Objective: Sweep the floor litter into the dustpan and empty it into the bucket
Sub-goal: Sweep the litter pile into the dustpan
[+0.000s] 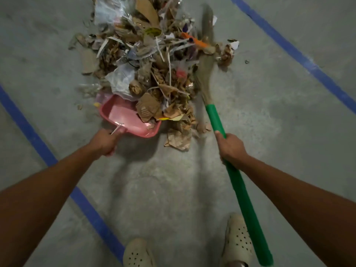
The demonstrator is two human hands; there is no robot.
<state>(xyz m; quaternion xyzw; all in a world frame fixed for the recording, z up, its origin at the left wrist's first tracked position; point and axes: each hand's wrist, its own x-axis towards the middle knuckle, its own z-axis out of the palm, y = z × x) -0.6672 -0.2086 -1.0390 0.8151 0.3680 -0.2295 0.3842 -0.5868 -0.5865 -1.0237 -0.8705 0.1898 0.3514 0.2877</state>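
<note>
We see the left hand [105, 141] clenched round the handle of a pink dustpan [123, 117], which lies on the concrete floor [169, 189] just beyond that hand, its open mouth turned toward the far side. The litter [146, 60], a heap of torn cardboard, crumpled paper and clear plastic, spreads from the far edge of the view down to the pan. Its near end spills over the pan's right half, and some scraps lie on the floor just right of the pan.

The right hand [230, 147] is wrapped round the green handle of a broom [239, 184]. The handle runs on past the hand toward us, ending beside the right shoe [238, 237]. Beyond the hand the bristles [205, 74] lie against the right side of the heap, blurred at their far tip. The left shoe [137, 253] stands at the near edge. Blue lines [38, 143] cross the floor to the left and right.
</note>
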